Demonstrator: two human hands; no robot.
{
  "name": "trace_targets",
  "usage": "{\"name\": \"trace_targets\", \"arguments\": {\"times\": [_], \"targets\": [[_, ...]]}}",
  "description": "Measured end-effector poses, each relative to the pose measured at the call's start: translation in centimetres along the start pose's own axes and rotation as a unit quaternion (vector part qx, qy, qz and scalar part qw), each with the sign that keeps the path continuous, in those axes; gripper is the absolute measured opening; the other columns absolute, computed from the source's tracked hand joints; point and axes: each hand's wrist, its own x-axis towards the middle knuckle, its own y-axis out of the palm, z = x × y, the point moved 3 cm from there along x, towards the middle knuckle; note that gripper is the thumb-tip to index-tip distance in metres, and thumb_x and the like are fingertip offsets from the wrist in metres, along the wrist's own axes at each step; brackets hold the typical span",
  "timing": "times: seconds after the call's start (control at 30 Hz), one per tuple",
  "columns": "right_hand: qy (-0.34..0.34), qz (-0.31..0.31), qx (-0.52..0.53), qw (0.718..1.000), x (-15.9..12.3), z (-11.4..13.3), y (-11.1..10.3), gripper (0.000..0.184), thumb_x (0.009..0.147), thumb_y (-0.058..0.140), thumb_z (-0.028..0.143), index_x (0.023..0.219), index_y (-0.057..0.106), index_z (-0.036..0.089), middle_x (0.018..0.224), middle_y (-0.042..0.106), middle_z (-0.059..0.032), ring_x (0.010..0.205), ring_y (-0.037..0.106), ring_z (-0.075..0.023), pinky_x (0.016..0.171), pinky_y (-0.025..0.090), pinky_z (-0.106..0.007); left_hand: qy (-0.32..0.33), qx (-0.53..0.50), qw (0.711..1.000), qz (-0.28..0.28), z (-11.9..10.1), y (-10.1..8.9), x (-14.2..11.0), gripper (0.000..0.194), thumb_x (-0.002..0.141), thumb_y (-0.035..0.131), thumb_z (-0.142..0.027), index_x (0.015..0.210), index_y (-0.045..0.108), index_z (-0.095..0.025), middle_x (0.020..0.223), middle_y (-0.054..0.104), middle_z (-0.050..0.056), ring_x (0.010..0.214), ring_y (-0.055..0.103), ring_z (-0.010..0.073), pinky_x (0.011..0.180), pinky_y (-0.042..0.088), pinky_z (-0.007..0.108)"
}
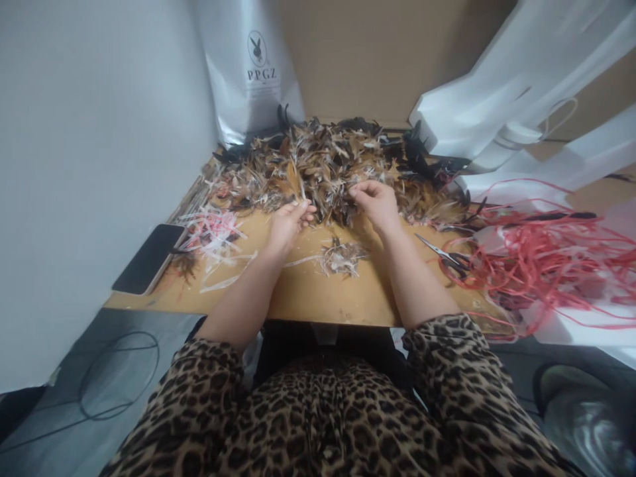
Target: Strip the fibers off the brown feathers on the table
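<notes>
Pinched in my left hand (291,224) are orange-brown feathers (294,177), standing up from the fingertips. My right hand (376,204) has its thumb and forefinger pressed together at the front of a large heap of brown and black feathers (328,156); what it grips, if anything, is too small to make out. A small tuft of pale and brown feathers (342,257) lies on the tabletop between my forearms. To the right of my right forearm rest scissors (444,255) with dark handles, blades slightly apart.
A phone (150,258) lies at the table's left edge beside a bundle of pink and white strips (211,230). Tangled red string (556,265) spreads at the right. A white bag (253,86) stands behind the heap, and a grey-white panel (94,146) borders the left.
</notes>
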Motion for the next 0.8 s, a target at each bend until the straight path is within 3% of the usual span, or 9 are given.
{"name": "trace_targets", "arguments": {"times": [0.07, 0.17, 0.27, 0.33, 0.43, 0.53, 0.6, 0.67, 0.8], "targets": [[-0.056, 0.024, -0.09, 0.994, -0.4, 0.0, 0.4, 0.011, 0.073, 0.063, 0.025, 0.077, 0.067, 0.016, 0.078, 0.063, -0.0034, 0.073, 0.055, -0.0155, 0.073, 0.044, -0.029, -0.002, 0.003, 1.0, 0.001, 0.0, 0.0, 0.0, 0.022, 0.071, 0.074, -0.028, 0.083, 0.066, -0.011, 0.076, 0.07, 0.004, 0.056, 0.058, 0.0036, 0.05, 0.039, 0.014], [-0.134, 0.088, -0.257, 0.953, -1.3, -0.2, 1.7, 0.018, 0.077, 0.057, 0.019, 0.09, 0.07, 0.018, 0.096, 0.063, -0.0074, 0.089, 0.057, -0.0199, 0.08, 0.043, -0.032, -0.005, 0.006, 1.0, -0.002, 0.0, 0.0, 0.0, 0.022, 0.071, 0.074, -0.028, 0.083, 0.066, -0.011, 0.078, 0.071, 0.005, 0.056, 0.058, 0.0035, 0.051, 0.039, 0.014], [-0.151, 0.131, -0.357, 0.913, -1.8, -0.7, 2.9, 0.024, 0.082, 0.051, 0.02, 0.097, 0.07, 0.021, 0.103, 0.061, -0.0095, 0.094, 0.056, -0.0226, 0.078, 0.043, -0.033, -0.008, 0.013, 1.0, -0.007, 0.0, 0.1, -0.1, 0.02, 0.072, 0.073, -0.027, 0.083, 0.066, -0.011, 0.077, 0.07, 0.004, 0.056, 0.057, 0.0033, 0.051, 0.039, 0.014], [-0.144, 0.122, -0.347, 0.919, -1.7, -0.8, 3.2, 0.022, 0.083, 0.051, 0.022, 0.092, 0.071, 0.02, 0.099, 0.062, -0.0092, 0.091, 0.056, -0.0221, 0.078, 0.043, -0.033, -0.007, 0.016, 1.0, -0.006, -0.1, 0.1, -0.1, 0.019, 0.073, 0.072, -0.026, 0.083, 0.066, -0.011, 0.077, 0.07, 0.004, 0.056, 0.057, 0.0033, 0.05, 0.039, 0.014], [-0.111, 0.06, -0.22, 0.967, -1.0, -0.4, 2.6, 0.014, 0.079, 0.057, 0.024, 0.08, 0.07, 0.018, 0.089, 0.062, -0.0067, 0.085, 0.056, -0.0191, 0.078, 0.044, -0.032, -0.002, 0.01, 1.0, 0.001, 0.0, 0.1, -0.1, 0.019, 0.073, 0.072, -0.026, 0.082, 0.066, -0.011, 0.076, 0.07, 0.004, 0.055, 0.057, 0.0035, 0.05, 0.039, 0.014], [-0.004, 0.01, -0.003, 1.0, -0.4, -0.1, 1.3, 0.01, 0.072, 0.065, 0.027, 0.074, 0.066, 0.017, 0.074, 0.061, -0.0024, 0.069, 0.053, -0.0141, 0.066, 0.043, -0.028, -0.001, 0.007, 1.0, 0.009, 0.1, 0.0, 0.0, 0.018, 0.073, 0.072, -0.026, 0.081, 0.067, -0.011, 0.075, 0.07, 0.004, 0.055, 0.058, 0.0036, 0.049, 0.039, 0.014], [0.096, 0.02, 0.151, 0.984, -0.3, 0.1, 0.7, 0.016, 0.067, 0.069, 0.03, 0.074, 0.064, 0.017, 0.065, 0.057, 0.0008, 0.056, 0.045, -0.0096, 0.052, 0.037, -0.023, -0.005, 0.006, 1.0, 0.014, 0.2, 0.1, 0.1, 0.016, 0.074, 0.072, -0.025, 0.08, 0.067, -0.011, 0.075, 0.07, 0.004, 0.055, 0.058, 0.0035, 0.048, 0.039, 0.014], [0.169, 0.061, 0.267, 0.947, -0.5, 0.5, 0.5, 0.023, 0.061, 0.074, 0.032, 0.072, 0.061, 0.017, 0.064, 0.056, 0.0021, 0.051, 0.04, -0.0062, 0.045, 0.029, -0.019, -0.015, 0.005, 1.0, 0.022, 0.2, 0.1, 0.0, 0.014, 0.075, 0.07, -0.024, 0.081, 0.067, -0.012, 0.077, 0.071, 0.004, 0.055, 0.058, 0.0034, 0.048, 0.04, 0.013], [0.224, 0.129, 0.352, 0.9, -1.1, 1.4, 0.8, 0.03, 0.053, 0.081, 0.028, 0.069, 0.059, 0.016, 0.068, 0.058, 0.0026, 0.05, 0.039, -0.0025, 0.04, 0.024, -0.015, -0.055, -0.003, 0.997, 0.051, 0.2, 0.4, -0.3, 0.009, 0.078, 0.067, -0.019, 0.083, 0.068, -0.012, 0.083, 0.072, 0.005, 0.059, 0.062, 0.004, 0.05, 0.043, 0.013]]}}
